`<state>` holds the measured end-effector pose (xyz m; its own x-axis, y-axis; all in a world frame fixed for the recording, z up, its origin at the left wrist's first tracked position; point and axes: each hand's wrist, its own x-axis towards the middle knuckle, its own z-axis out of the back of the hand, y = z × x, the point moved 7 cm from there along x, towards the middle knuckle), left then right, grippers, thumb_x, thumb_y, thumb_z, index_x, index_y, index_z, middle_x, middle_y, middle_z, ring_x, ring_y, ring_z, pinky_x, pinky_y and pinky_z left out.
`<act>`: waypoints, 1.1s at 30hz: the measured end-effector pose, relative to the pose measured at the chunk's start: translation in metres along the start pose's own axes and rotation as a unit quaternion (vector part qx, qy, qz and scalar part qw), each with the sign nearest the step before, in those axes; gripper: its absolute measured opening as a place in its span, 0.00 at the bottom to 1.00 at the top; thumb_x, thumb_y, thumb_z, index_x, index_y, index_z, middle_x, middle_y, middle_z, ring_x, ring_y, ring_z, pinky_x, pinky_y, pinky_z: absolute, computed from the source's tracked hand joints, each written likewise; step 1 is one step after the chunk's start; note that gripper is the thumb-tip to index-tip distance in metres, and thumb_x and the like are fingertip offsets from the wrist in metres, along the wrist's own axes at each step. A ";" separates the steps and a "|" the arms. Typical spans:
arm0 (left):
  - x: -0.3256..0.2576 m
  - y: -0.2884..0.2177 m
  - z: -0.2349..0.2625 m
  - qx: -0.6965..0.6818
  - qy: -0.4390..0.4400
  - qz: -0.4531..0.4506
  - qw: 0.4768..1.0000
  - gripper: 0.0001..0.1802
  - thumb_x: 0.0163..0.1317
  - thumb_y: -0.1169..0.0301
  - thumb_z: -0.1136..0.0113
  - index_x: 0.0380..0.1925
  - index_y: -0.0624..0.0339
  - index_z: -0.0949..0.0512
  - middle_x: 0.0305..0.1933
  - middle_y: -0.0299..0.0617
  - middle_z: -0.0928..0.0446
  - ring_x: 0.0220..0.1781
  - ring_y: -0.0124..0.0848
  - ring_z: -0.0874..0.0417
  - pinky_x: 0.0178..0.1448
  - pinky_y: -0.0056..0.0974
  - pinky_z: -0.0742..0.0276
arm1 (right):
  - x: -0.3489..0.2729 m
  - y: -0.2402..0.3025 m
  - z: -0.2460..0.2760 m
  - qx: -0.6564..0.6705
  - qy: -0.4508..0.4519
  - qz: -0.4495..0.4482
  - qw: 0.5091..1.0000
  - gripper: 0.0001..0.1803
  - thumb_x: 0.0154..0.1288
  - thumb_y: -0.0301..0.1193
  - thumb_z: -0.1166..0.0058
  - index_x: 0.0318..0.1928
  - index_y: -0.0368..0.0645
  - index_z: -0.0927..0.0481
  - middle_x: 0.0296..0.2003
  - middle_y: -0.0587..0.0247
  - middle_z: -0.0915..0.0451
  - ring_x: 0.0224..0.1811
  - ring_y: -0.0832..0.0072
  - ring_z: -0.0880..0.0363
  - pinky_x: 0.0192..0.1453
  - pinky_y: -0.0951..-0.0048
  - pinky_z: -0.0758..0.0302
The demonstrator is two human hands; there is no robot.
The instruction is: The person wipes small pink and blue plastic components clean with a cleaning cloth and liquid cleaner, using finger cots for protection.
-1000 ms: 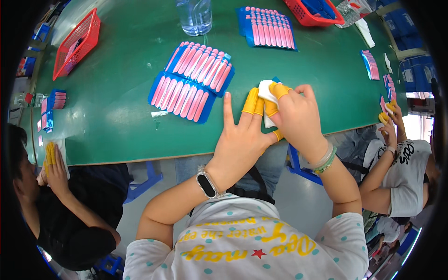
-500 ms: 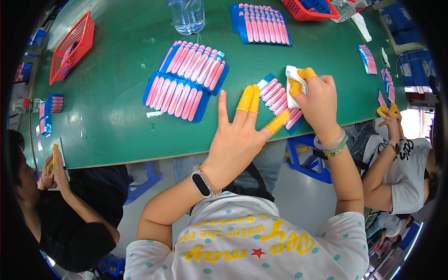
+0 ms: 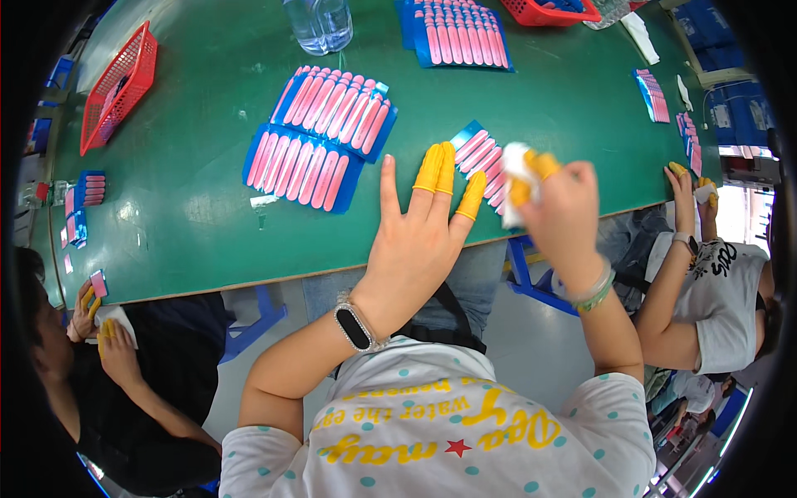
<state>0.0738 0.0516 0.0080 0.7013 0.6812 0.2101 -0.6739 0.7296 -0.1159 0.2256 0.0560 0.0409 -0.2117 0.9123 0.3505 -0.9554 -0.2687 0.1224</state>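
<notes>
My left hand (image 3: 419, 228) lies palm down on the green table with its fingers spread, several of them in yellow finger cots. To its right is a small blue sheet with a row of pink rounded strips (image 3: 477, 155), close to the cotted fingertips. A crumpled white cloth (image 3: 512, 170) is pinched in my right hand (image 3: 564, 212), which also wears yellow finger cots and is blurred by motion. The cloth is over the right end of the strip sheet and hides that part.
Two overlapping blue sheets of pink strips (image 3: 320, 133) lie left of my left hand. A further stack of strips (image 3: 461, 35), a clear bottle (image 3: 320, 25) and red baskets (image 3: 120, 87) stand farther off. Co-workers sit left (image 3: 137, 390) and right (image 3: 706, 290).
My left hand's rightmost cotted finger has drawn back left from the strips. The right hand and cloth have shifted slightly down the sheet. The left co-worker's hands have parted, showing a pink piece and white cloth.
</notes>
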 end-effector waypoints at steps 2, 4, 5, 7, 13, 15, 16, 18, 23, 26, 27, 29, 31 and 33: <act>0.000 0.000 0.001 -0.004 0.001 0.004 1.000 0.40 0.54 0.61 0.34 0.69 0.55 0.33 0.71 0.64 0.37 0.74 0.51 0.37 0.74 0.74 0.54 | -0.008 0.024 -0.001 0.063 0.003 0.019 0.998 0.16 0.49 0.30 0.32 0.38 0.38 0.20 0.23 0.57 0.22 0.25 0.61 0.24 0.49 0.62 0.30; -0.001 0.001 0.002 -0.009 0.001 0.007 1.000 0.40 0.54 0.61 0.34 0.69 0.55 0.33 0.71 0.64 0.37 0.74 0.51 0.37 0.74 0.73 0.54 | -0.009 0.000 0.004 0.034 0.011 -0.023 0.999 0.16 0.49 0.29 0.32 0.39 0.38 0.19 0.23 0.58 0.22 0.25 0.62 0.24 0.49 0.62 0.30; 0.000 0.001 0.001 -0.005 0.004 0.005 1.000 0.40 0.54 0.61 0.35 0.69 0.53 0.32 0.71 0.64 0.37 0.74 0.50 0.37 0.74 0.73 0.54 | -0.010 -0.017 0.006 0.005 0.018 -0.064 0.998 0.16 0.50 0.29 0.32 0.39 0.38 0.19 0.23 0.58 0.22 0.25 0.62 0.24 0.49 0.63 0.30; 0.001 0.000 0.001 -0.002 0.007 0.002 1.000 0.39 0.54 0.62 0.35 0.69 0.50 0.32 0.71 0.65 0.37 0.74 0.50 0.37 0.74 0.72 0.53 | -0.008 -0.030 0.008 -0.004 0.004 -0.090 0.996 0.16 0.51 0.28 0.33 0.41 0.37 0.19 0.23 0.58 0.22 0.25 0.62 0.24 0.48 0.63 0.31; 0.001 0.000 0.002 0.000 -0.002 0.003 1.000 0.37 0.56 0.62 0.36 0.69 0.36 0.31 0.71 0.65 0.37 0.74 0.50 0.36 0.74 0.71 0.51 | -0.017 -0.002 0.007 0.005 0.021 -0.040 0.999 0.19 0.51 0.29 0.33 0.44 0.37 0.18 0.28 0.60 0.19 0.29 0.64 0.23 0.48 0.62 0.31; 0.002 -0.002 0.001 -0.008 0.004 0.003 1.000 0.37 0.56 0.61 0.35 0.69 0.37 0.31 0.71 0.65 0.38 0.74 0.51 0.36 0.74 0.71 0.51 | -0.030 0.023 0.007 0.064 0.007 -0.017 0.998 0.19 0.49 0.28 0.31 0.43 0.39 0.19 0.29 0.62 0.19 0.30 0.67 0.21 0.49 0.62 0.30; 0.002 -0.001 0.000 -0.007 0.005 0.002 1.000 0.37 0.56 0.61 0.35 0.69 0.37 0.31 0.71 0.65 0.38 0.74 0.51 0.36 0.74 0.71 0.51 | -0.035 0.031 0.004 0.070 0.008 -0.023 0.997 0.19 0.49 0.28 0.31 0.44 0.39 0.18 0.30 0.62 0.18 0.31 0.67 0.21 0.48 0.62 0.30; 0.000 0.000 0.000 -0.006 0.007 -0.001 1.000 0.37 0.57 0.60 0.36 0.69 0.39 0.31 0.72 0.65 0.38 0.74 0.52 0.36 0.74 0.72 0.51 | -0.037 0.034 0.004 0.076 0.009 -0.029 0.997 0.20 0.49 0.29 0.30 0.44 0.39 0.18 0.30 0.62 0.18 0.31 0.67 0.21 0.48 0.63 0.29; -0.008 0.007 0.018 -0.040 0.017 0.022 0.999 0.37 0.58 0.54 0.36 0.69 0.43 0.32 0.73 0.61 0.40 0.76 0.52 0.40 0.73 0.74 0.55 | -0.041 -0.004 0.008 0.186 -0.056 -0.179 0.964 0.20 0.49 0.29 0.29 0.46 0.41 0.17 0.30 0.59 0.20 0.31 0.64 0.23 0.40 0.64 0.26; -0.017 0.034 0.047 -0.034 0.015 0.078 0.996 0.38 0.59 0.50 0.37 0.69 0.45 0.32 0.74 0.57 0.40 0.76 0.53 0.43 0.73 0.75 0.58 | -0.040 -0.024 0.006 0.263 -0.111 -0.231 0.930 0.17 0.56 0.26 0.32 0.46 0.38 0.18 0.32 0.58 0.19 0.35 0.68 0.20 0.39 0.71 0.23; -0.020 0.045 0.056 -0.001 0.003 0.109 0.994 0.38 0.60 0.48 0.37 0.69 0.45 0.32 0.74 0.54 0.39 0.76 0.54 0.44 0.72 0.75 0.58 | -0.036 -0.027 0.005 0.254 -0.118 -0.214 0.936 0.16 0.57 0.26 0.33 0.46 0.36 0.18 0.33 0.59 0.18 0.36 0.71 0.19 0.39 0.73 0.23; -0.021 0.070 0.072 0.053 -0.018 0.143 0.988 0.36 0.60 0.48 0.37 0.68 0.45 0.30 0.73 0.53 0.38 0.76 0.55 0.43 0.72 0.76 0.59 | -0.026 -0.033 -0.006 0.319 -0.132 -0.248 0.905 0.15 0.59 0.25 0.34 0.46 0.34 0.19 0.34 0.59 0.17 0.36 0.74 0.19 0.39 0.75 0.23; -0.023 0.089 0.081 0.114 -0.037 0.185 0.975 0.34 0.61 0.48 0.38 0.66 0.45 0.28 0.72 0.52 0.37 0.76 0.55 0.43 0.71 0.76 0.59 | -0.021 -0.034 -0.017 0.390 -0.140 -0.275 0.868 0.15 0.61 0.25 0.35 0.47 0.33 0.19 0.34 0.60 0.16 0.35 0.78 0.19 0.39 0.77 0.23; -0.022 0.106 0.075 0.157 -0.034 0.216 0.963 0.30 0.61 0.49 0.37 0.62 0.45 0.24 0.71 0.52 0.36 0.75 0.55 0.41 0.71 0.77 0.59 | -0.020 -0.034 -0.024 0.380 -0.191 -0.260 0.867 0.14 0.64 0.25 0.37 0.47 0.31 0.20 0.35 0.63 0.16 0.35 0.83 0.20 0.39 0.80 0.24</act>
<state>-0.0302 0.1098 0.0637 0.3306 0.9034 0.2733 -0.9438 0.3178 0.0911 0.2573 0.0540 0.0078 0.4286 0.8414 0.3291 -0.4597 -0.1105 0.8812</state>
